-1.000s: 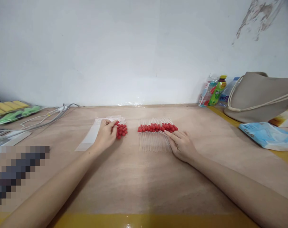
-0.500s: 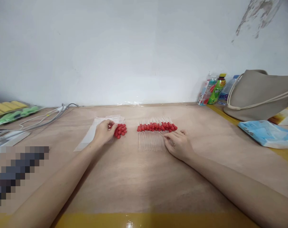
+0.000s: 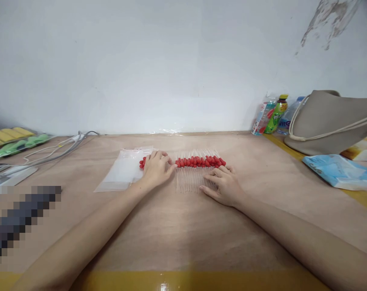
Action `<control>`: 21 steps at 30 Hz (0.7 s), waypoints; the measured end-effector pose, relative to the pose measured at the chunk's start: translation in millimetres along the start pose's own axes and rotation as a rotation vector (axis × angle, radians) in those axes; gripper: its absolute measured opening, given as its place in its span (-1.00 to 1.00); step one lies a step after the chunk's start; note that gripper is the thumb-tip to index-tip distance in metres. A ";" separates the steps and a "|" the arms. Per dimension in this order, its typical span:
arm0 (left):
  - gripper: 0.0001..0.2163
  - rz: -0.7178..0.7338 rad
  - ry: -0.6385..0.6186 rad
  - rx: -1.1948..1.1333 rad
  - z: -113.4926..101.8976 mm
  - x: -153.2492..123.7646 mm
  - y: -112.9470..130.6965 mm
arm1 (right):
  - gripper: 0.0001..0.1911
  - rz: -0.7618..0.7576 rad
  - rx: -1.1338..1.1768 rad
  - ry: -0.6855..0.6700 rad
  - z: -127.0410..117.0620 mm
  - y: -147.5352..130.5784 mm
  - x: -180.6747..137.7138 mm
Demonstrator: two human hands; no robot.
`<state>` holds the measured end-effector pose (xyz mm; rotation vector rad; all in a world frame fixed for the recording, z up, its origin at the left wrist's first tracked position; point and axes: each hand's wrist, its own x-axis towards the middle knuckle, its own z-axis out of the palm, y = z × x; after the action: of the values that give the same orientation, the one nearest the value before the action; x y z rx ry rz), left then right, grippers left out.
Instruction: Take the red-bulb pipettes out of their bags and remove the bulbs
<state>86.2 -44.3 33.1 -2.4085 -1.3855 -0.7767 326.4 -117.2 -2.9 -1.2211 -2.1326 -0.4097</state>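
A row of clear glass droppers with red rubber bulbs (image 3: 198, 162) lies side by side on the wooden table (image 3: 177, 226). My right hand (image 3: 221, 185) rests flat on the droppers' clear stems at the row's right end, fingers spread. My left hand (image 3: 156, 167) lies over a small heap of loose red bulbs (image 3: 142, 163), fingers stretched toward the left end of the row. A clear plastic bag (image 3: 123, 173) lies flat just left of that hand.
Grey cables (image 3: 59, 151) and packs of yellow and green items (image 3: 13, 141) lie at the far left. Bottles (image 3: 273, 115), a beige bag (image 3: 332, 121) and a blue packet (image 3: 338, 169) sit at the right. A wall stands behind the table.
My left hand slid right from the plastic bag over the red bulbs, reaching the dropper row's left end. My right hand drew back a little along the stems and flattened.
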 end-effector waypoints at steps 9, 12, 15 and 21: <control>-0.77 -0.012 -0.053 0.028 18.2 11.0 9.1 | -0.69 0.058 0.021 0.030 0.6 1.7 0.5; -0.78 -0.085 0.010 -0.013 17.8 9.0 10.0 | -0.72 0.086 0.021 0.066 2.2 3.6 0.2; -0.80 -0.130 0.125 -0.066 11.5 2.5 11.6 | -0.76 0.129 0.038 0.127 3.8 6.3 -0.6; -0.88 0.042 0.175 -0.163 -5.0 -29.4 15.3 | -0.67 0.270 0.088 0.324 2.7 13.7 -1.7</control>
<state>85.8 -75.7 21.3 -2.4114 -1.2441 -1.0988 337.7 -109.6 -6.7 -1.2750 -1.6702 -0.3615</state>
